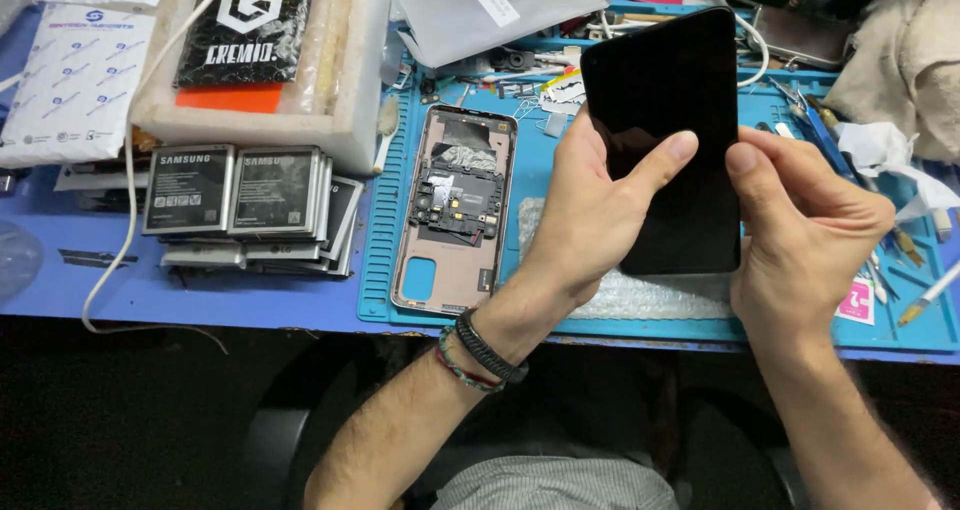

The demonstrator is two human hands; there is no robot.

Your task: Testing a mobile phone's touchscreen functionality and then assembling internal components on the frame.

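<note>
Both hands hold up a flat, shiny black glass phone screen [672, 135] above the desk. The left hand [590, 205] grips its left edge, thumb pressed on the front. The right hand [810, 225] grips the right edge, thumb on the glass too. Held like this, tilted up, the dark glass faces the person, maybe for a close look.

Under the hands lies a see-through bubble wrap sheet [640, 295], soft for the glass. It rests on a blue rubber work mat [385, 250] with little edges that stop small parts rolling off. Just left lies an open pink-gold phone back shell [452, 210], insides up.

Further left sits a stack of grey, flat phone batteries [245, 205] with dark labels. Behind it a white foam box [345, 120] holds a black packet [245, 25] over an orange card. A white padded bag with small blue marks [75, 80] lies at the far left.
</note>
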